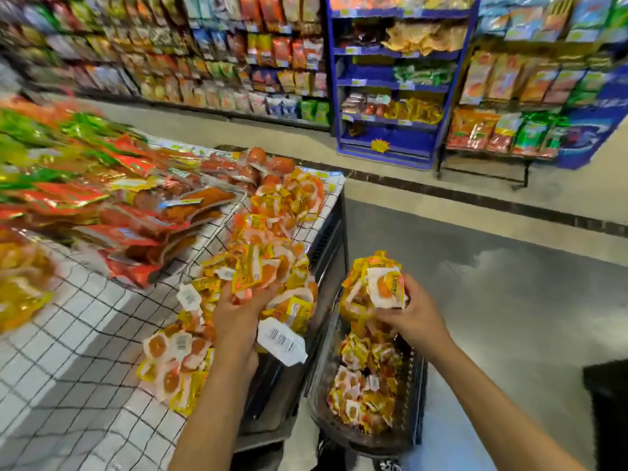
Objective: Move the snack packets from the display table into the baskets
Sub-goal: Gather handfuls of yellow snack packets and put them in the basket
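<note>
Right hand (416, 317): fingers curled round a held bunch (372, 287) of yellow-orange snack packets, firm hold, white-faced packet on top by the thumb.
Left hand (238, 314): palm down, fingers curled into the table pile (272, 232), gripping a few packets (255, 277) at the fingertips.
Held bunch: fully off the table, in the air, straight above the basket opening; lower packets of the bunch hang under the right palm.
Basket (418, 396): directly below the right grip, dark mesh walls, tight against the table's side; same yellow-orange packets (363, 396) already lying loose inside.
Barcode packet (282, 341): white back up, just under the left wrist, overhanging the table edge between the two hands.
Table pile: runs from the left grip away along the table's near edge, more packets (173, 365) beside the left forearm.
Display table (68, 351): white top under black wire grid, left of both hands.
Red flat packs (153, 215): stacked beyond the left grip, further left; blurred.
Green packs (30, 130): far left past the red ones, too blurred for detail.
Blue rack (390, 83): well beyond the right grip across the aisle floor (509, 300), stocked with snack bags.
Wall shelves (204, 56): far behind the table, packed, blurred.
</note>
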